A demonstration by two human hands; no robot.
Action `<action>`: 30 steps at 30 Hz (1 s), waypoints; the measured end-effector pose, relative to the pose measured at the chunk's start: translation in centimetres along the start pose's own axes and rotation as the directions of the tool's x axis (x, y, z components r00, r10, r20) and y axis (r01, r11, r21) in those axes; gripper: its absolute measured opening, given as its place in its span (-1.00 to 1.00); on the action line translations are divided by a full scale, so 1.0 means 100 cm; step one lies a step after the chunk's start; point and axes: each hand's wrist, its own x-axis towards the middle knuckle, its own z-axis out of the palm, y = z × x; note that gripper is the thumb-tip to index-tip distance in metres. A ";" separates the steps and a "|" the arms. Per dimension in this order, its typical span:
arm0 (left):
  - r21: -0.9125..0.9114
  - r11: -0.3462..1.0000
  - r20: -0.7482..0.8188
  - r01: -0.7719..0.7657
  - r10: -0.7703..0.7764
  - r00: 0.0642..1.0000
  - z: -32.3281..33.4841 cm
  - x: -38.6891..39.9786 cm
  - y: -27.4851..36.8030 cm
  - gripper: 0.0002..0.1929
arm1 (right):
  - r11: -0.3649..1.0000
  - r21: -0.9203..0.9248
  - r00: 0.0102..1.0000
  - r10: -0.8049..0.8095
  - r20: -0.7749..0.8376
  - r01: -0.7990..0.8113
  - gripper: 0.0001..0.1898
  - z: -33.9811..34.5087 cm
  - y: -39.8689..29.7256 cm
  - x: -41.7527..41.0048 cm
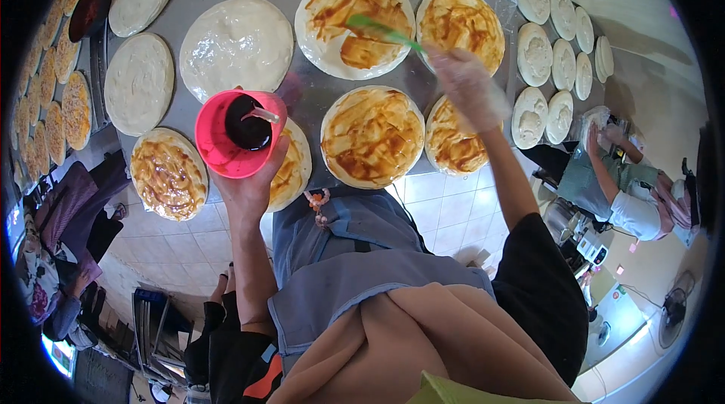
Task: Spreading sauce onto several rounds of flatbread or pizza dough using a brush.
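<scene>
My left hand [252,186] holds a pink plastic cup [241,169] of dark brown liquid, with a pale stick-like handle standing in it. A clear glove covers my right hand [467,87], which grips a green brush [385,32], blurred by motion. The brush is over a round flat dough [354,58] partly coated in brown sauce, with white dough bare at its lower left. Sauce also streaks the dough rounds at right [461,24], front centre [372,136] and front left [169,174]. A glossy, uncoated dough round [237,44] lies beyond the cup.
Plain dough rounds [139,84] lie at the left and along the far edge. Smaller ones [534,54] stand in rows at right, near a co-worker [628,189]. Topped rounds [76,109] and a dark bowl [90,10] are at far left, where another person [73,234] stands.
</scene>
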 end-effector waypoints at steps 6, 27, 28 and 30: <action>0.004 1.000 -0.015 -0.019 0.019 1.000 -0.003 0.002 0.007 -0.29 | 0.924 0.165 0.932 -0.314 -0.182 0.344 -0.57 0.036 -0.001 -0.033; -0.037 0.999 -0.046 -0.016 0.014 0.999 -0.010 -0.006 0.000 -0.24 | 0.962 -0.048 0.960 -0.263 0.098 0.268 -0.56 0.022 -0.041 0.025; -0.030 1.000 -0.049 -0.001 -0.001 0.999 -0.010 -0.007 0.002 -0.24 | 0.977 -0.079 0.981 -0.194 0.032 0.196 -0.55 0.019 -0.038 0.033; -0.040 0.999 -0.033 -0.008 0.006 0.999 -0.009 -0.009 0.001 -0.25 | 0.952 0.286 0.992 -0.120 0.038 0.104 -0.58 0.061 -0.011 0.019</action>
